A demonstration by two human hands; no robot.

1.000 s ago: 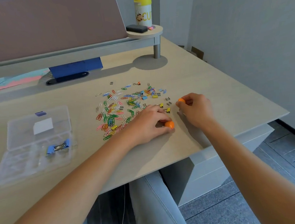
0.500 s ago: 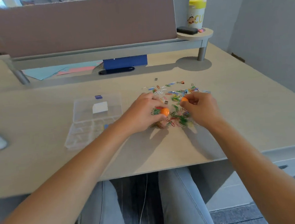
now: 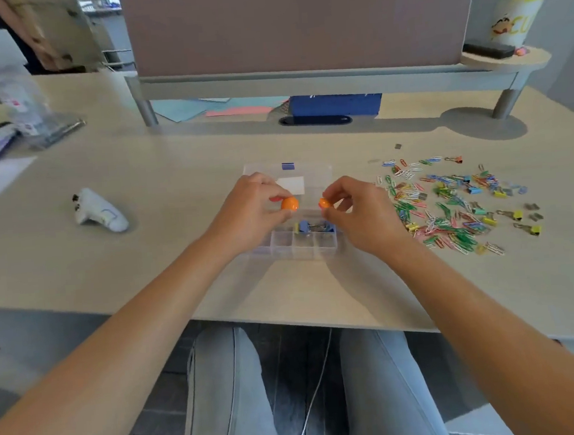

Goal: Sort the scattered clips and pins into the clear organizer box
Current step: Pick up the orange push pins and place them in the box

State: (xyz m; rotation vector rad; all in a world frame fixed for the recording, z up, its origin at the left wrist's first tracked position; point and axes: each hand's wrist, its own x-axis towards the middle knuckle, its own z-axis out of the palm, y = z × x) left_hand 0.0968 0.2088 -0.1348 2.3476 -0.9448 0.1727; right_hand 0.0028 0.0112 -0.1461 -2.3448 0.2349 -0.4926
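Both hands have shifted from the clip pile to above the organizer box. Left hand and right hand each pinch an orange piece, left, right; type indistinct, box partly hidden.

- Two pins: orange.
- Organizer box: clear; blue latch.
- Clips: mixed green, blue, yellow, pink, white.
- Desk: pale woodgrain.
- Trousers: grey.

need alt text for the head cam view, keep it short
Each hand pinches an orange pin, left hand and right hand, over the clear organizer box on a desk. Colourful paper clips lie scattered to its right.
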